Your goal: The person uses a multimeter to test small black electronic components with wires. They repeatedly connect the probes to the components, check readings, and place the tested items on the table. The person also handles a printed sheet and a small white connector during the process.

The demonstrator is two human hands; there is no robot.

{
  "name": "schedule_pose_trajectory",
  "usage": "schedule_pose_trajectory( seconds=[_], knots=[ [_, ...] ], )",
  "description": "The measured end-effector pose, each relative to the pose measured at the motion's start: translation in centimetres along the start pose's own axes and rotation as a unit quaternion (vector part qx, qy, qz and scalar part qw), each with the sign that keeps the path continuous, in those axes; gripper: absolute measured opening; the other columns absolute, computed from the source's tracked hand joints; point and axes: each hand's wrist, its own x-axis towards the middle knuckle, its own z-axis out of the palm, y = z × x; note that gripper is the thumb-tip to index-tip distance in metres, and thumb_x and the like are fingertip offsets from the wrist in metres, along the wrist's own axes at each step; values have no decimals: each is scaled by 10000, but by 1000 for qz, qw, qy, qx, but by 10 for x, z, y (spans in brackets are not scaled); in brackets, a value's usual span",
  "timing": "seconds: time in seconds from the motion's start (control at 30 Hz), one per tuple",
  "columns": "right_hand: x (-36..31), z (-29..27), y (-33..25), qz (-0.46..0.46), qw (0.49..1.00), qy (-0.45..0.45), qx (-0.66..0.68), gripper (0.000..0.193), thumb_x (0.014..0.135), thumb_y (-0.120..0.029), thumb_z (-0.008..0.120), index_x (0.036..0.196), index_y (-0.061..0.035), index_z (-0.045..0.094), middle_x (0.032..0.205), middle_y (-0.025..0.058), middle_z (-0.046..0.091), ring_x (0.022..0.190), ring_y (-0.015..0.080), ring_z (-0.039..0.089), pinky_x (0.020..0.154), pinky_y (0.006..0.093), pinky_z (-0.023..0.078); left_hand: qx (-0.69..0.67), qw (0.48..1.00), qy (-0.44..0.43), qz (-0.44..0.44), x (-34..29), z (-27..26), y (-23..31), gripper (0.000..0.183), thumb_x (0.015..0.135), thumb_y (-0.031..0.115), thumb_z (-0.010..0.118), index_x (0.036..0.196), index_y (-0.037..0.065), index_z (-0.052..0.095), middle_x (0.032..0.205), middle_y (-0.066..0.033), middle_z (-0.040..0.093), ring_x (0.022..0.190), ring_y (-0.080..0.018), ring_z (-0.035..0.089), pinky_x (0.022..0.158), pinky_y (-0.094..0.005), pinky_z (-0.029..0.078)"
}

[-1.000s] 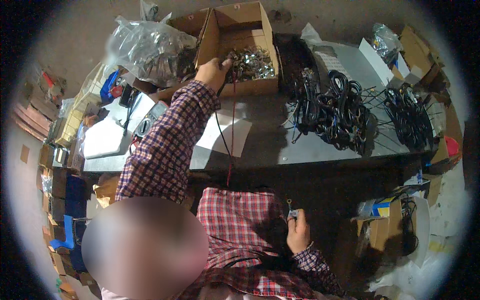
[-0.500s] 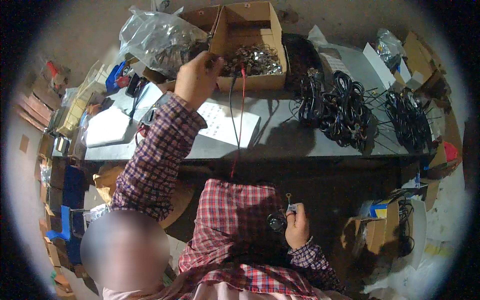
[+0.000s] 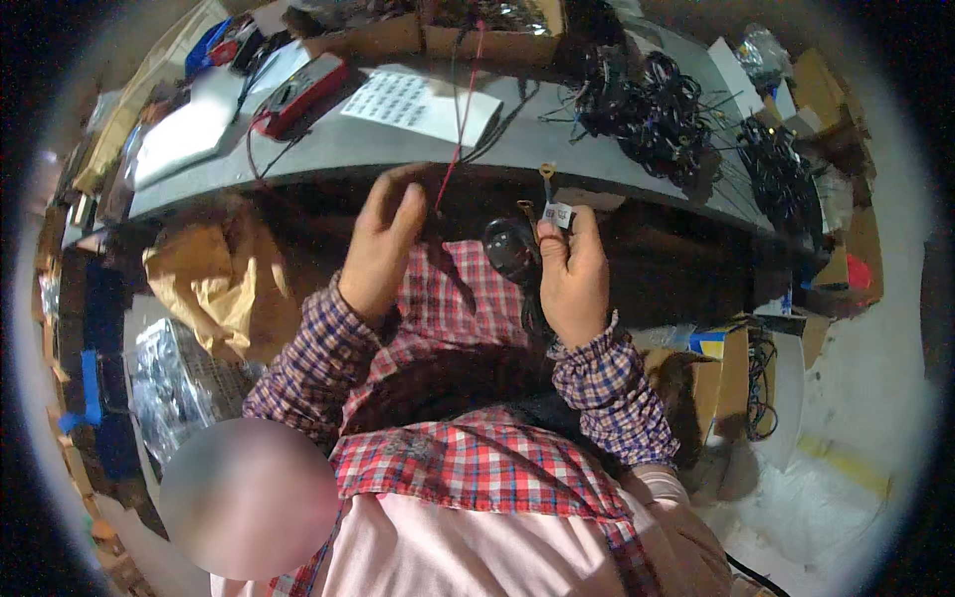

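Observation:
My right hand (image 3: 577, 284) is closed around a black cable, thumb pressed beside its white label tag (image 3: 557, 215). From the grip a brass-coloured ring terminal (image 3: 547, 172) points up. A glossy black round part (image 3: 509, 249) hangs just left of the fingers, with dark cable below it. My left hand (image 3: 380, 244) is raised over the lap, thumb apart from the partly curled fingers; nothing shows between them, though the fingertips are blurred. Close to its fingertips hangs a thin red test lead (image 3: 465, 124).
On the grey table (image 3: 328, 149) lie a red multimeter (image 3: 306, 95), a printed sheet (image 3: 418, 104) and black cable bundles (image 3: 647, 114). A cardboard box of small metal parts (image 3: 492, 45) stands at the back. Brown paper (image 3: 224, 284) is at left, an open carton (image 3: 731, 373) at right.
My left hand has come back from the parts box to above my lap. The right hand appears higher in view with the cable still held. The view has tilted downward.

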Motion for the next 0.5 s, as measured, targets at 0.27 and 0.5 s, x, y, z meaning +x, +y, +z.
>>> schedule_pose_trajectory(
  seconds=[0.27,0.5],
  knots=[
    [-46,45,39,84,967,-83,227,134,921,-137,563,928,-6,584,824,31,613,732,121,550,690,271,448,-188,977,-30,-93,-100,46,-61,568,791,96,706,1277,18,423,1086,-70,566,874,-147,569,789,-296,470],
    [-40,41,35,37,985,-144,91,179,886,-161,592,863,16,605,751,94,635,684,155,585,624,300,457,-174,959,100,-200,-110,21,-55,239,829,190,700,976,33,594,798,-1,608,695,-94,556,641,-252,447]
  ],
)
